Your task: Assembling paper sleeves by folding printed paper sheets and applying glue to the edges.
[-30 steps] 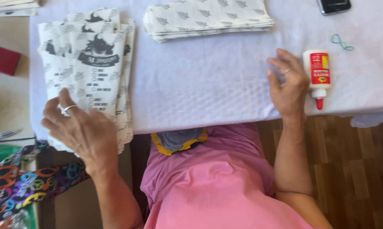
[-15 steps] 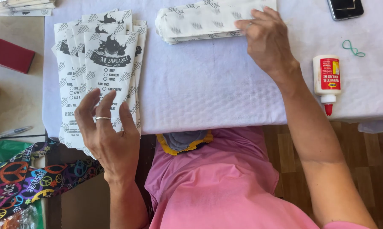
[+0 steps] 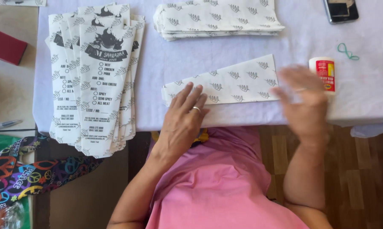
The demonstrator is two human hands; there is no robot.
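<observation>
A white printed paper sheet (image 3: 229,82) lies on the table near its front edge, in front of me. My left hand (image 3: 184,118) rests flat on the sheet's left end, fingers spread, a ring on one finger. My right hand (image 3: 304,101) hovers blurred at the sheet's right end, fingers apart, just left of a white glue bottle (image 3: 323,74) with a red label. I cannot tell whether the right hand touches the paper.
A fanned pile of printed paper bags (image 3: 96,76) hangs over the table's left front edge. A stack of patterned sheets (image 3: 217,19) lies at the back. A phone (image 3: 341,10) and a green rubber band (image 3: 347,51) sit at the right. A red box (image 3: 5,46) lies far left.
One sheet has come off the back stack and now lies in front of me. My left hand left the bag pile and pressed on it. My right hand moved back toward the glue.
</observation>
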